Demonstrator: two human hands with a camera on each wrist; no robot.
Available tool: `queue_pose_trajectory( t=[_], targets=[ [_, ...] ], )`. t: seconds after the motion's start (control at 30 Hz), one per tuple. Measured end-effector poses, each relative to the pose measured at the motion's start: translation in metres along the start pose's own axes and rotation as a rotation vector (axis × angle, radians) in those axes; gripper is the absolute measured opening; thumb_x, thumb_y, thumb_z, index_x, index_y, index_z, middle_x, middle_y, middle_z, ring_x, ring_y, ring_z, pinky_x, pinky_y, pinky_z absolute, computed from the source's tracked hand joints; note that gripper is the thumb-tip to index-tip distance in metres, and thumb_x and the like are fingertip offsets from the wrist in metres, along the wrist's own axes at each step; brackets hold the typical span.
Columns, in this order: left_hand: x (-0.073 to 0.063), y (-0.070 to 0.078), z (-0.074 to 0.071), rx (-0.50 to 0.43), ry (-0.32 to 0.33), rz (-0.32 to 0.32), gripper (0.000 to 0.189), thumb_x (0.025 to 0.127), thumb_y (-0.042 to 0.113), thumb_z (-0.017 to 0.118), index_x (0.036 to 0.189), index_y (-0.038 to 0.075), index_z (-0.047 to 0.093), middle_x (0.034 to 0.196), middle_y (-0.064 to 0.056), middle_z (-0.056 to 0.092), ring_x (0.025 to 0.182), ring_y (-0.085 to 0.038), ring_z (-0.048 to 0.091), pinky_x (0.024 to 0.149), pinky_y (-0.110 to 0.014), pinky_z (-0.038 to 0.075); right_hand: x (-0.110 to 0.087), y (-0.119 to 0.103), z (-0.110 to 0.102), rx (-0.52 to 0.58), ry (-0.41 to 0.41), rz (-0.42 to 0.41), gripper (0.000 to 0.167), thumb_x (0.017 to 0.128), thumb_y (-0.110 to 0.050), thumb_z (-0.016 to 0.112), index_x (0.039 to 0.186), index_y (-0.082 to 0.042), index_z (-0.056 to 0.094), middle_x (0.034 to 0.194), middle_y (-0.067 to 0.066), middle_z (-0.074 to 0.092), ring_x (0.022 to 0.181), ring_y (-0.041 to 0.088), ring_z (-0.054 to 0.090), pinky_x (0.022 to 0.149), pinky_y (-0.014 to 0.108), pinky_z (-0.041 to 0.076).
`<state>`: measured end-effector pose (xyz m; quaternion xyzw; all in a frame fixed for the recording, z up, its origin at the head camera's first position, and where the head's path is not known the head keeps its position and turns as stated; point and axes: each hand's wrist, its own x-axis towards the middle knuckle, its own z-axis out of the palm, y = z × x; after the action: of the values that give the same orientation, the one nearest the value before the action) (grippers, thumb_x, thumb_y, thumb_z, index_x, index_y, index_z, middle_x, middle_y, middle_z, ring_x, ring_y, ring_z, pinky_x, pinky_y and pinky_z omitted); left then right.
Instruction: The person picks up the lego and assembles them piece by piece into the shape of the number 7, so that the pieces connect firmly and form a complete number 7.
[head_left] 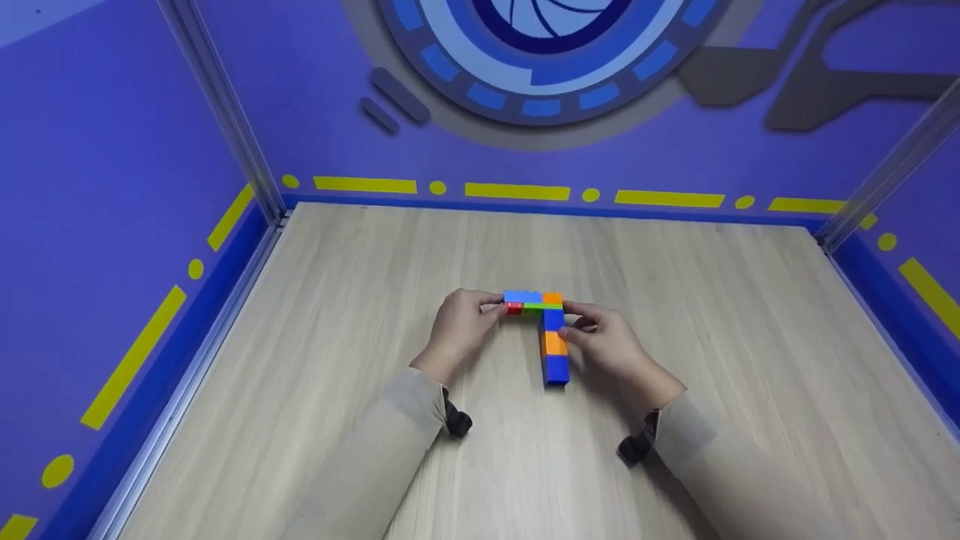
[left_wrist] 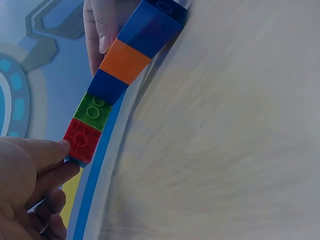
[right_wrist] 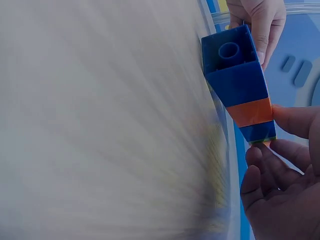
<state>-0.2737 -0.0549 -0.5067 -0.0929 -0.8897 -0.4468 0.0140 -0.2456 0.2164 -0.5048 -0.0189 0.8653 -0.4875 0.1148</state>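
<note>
Both hands hold one joined structure of toy building bricks, shaped like a 7. Its crossbar has a light blue brick (head_left: pixel 523 296), an orange brick (head_left: pixel 552 298), and thin red (head_left: pixel 514 308) and green (head_left: pixel 534 308) bricks. The stem runs blue (head_left: pixel 553 320), orange (head_left: pixel 555 343), then a blue end brick (right_wrist: pixel 237 82), whose hollow underside faces the right wrist view. My left hand (head_left: pixel 461 322) pinches the red and light blue end between thumb and fingers. My right hand (head_left: pixel 611 341) grips the other side, thumb on the stem's orange brick (right_wrist: pixel 250 113) and fingers at the crossbar's corner.
A light wood-grain table (head_left: pixel 360 300) lies under the hands. Blue-purple panels with yellow markings (head_left: pixel 517 191) enclose it at the back and both sides, joined by metal corner posts (head_left: pixel 232 112). Each sleeved wrist has a black strap (head_left: pixel 456 421).
</note>
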Motion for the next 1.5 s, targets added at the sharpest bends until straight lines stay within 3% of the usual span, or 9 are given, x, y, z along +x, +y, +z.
queue_pose_trajectory(
  t=[0.2, 0.37, 0.6, 0.9, 1.13, 1.5],
  targets=[
    [0.000, -0.005, 0.000, -0.003, -0.011, -0.043, 0.028, 0.107, 0.022, 0.080, 0.133, 0.012, 0.085, 0.136, -0.007, 0.083, 0.138, -0.028, 0.074, 0.119, -0.047, 0.058, 0.003, 0.001, 0.005, 0.014, -0.012, 0.000, 0.063, 0.108, -0.024, 0.077, 0.167, -0.015, 0.057, 0.159, 0.013, 0.066, 0.137, 0.033, 0.061, 0.123, 0.052, 0.048],
    [0.002, -0.004, -0.002, -0.011, -0.031, -0.069, 0.029, 0.108, 0.022, 0.078, 0.135, 0.011, 0.084, 0.137, -0.007, 0.083, 0.140, -0.028, 0.073, 0.120, -0.046, 0.057, 0.007, 0.000, 0.005, 0.022, -0.014, -0.004, 0.062, 0.108, -0.023, 0.076, 0.166, -0.012, 0.058, 0.162, 0.014, 0.065, 0.138, 0.034, 0.060, 0.124, 0.053, 0.048],
    [-0.007, -0.006, -0.003, 0.007, -0.042, -0.104, 0.029, 0.108, 0.021, 0.078, 0.135, 0.011, 0.084, 0.136, -0.006, 0.084, 0.137, -0.026, 0.074, 0.118, -0.045, 0.059, 0.005, -0.001, 0.007, 0.022, -0.067, 0.013, 0.062, 0.109, -0.024, 0.076, 0.166, -0.011, 0.057, 0.165, 0.016, 0.063, 0.146, 0.036, 0.059, 0.132, 0.057, 0.043],
    [-0.006, -0.001, -0.001, -0.006, -0.032, -0.094, 0.027, 0.108, 0.018, 0.078, 0.132, 0.009, 0.084, 0.132, -0.009, 0.085, 0.133, -0.028, 0.077, 0.116, -0.045, 0.061, 0.005, -0.003, 0.001, 0.030, -0.094, 0.032, 0.063, 0.110, -0.029, 0.075, 0.168, -0.013, 0.055, 0.168, 0.018, 0.058, 0.146, 0.036, 0.055, 0.136, 0.058, 0.038],
    [-0.002, 0.002, 0.005, -0.002, -0.063, -0.096, 0.027, 0.109, 0.018, 0.077, 0.132, 0.008, 0.084, 0.132, -0.008, 0.085, 0.132, -0.028, 0.077, 0.116, -0.045, 0.060, 0.003, 0.004, -0.004, 0.048, -0.079, 0.067, 0.065, 0.109, -0.031, 0.076, 0.168, -0.016, 0.055, 0.169, 0.016, 0.057, 0.144, 0.034, 0.054, 0.135, 0.057, 0.038],
    [0.000, 0.001, 0.005, -0.004, -0.103, -0.067, 0.032, 0.110, 0.026, 0.076, 0.135, 0.007, 0.082, 0.134, -0.009, 0.083, 0.132, -0.028, 0.076, 0.118, -0.045, 0.060, 0.002, 0.006, -0.009, -0.004, -0.078, 0.028, 0.065, 0.106, -0.032, 0.079, 0.165, -0.012, 0.059, 0.167, 0.015, 0.061, 0.134, 0.032, 0.057, 0.124, 0.049, 0.046]
  ],
)
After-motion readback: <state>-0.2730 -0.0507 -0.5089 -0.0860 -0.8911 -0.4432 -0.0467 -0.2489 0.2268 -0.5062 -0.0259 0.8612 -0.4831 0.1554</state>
